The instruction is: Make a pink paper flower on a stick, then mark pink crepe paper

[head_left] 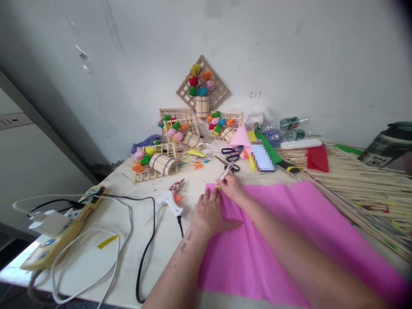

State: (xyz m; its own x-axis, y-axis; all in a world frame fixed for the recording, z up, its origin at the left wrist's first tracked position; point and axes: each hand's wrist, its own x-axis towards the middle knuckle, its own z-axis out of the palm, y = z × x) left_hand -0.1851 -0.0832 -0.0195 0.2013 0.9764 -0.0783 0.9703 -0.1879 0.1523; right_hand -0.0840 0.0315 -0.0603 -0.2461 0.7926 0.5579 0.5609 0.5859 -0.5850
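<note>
A large sheet of bright pink paper (pixel 277 214) lies on the table in front of me. My left hand (pixel 209 212) rests flat on its left part, thumb out to the side and fingers spread. At those fingertips sits a small round yellow piece (pixel 218 187), near the paper's far left corner. My right hand (pixel 232 187) is closed around a pale pen (pixel 226 171), whose lower end is beside the yellow piece; the exact tip is hard to make out. Left of my hands lies a white hot glue gun (pixel 170 201) with a black cord.
Small stick lattices with paper flowers (pixel 161 163) stand at the back; one lattice (pixel 202 86) leans on the wall. Scissors (pixel 231 161), a blurred-out phone (pixel 263 156) and a cutter (pixel 289 166) lie beyond the paper. Thin sticks (pixel 360 184) cover the right. A power strip (pixel 67 227) lies left.
</note>
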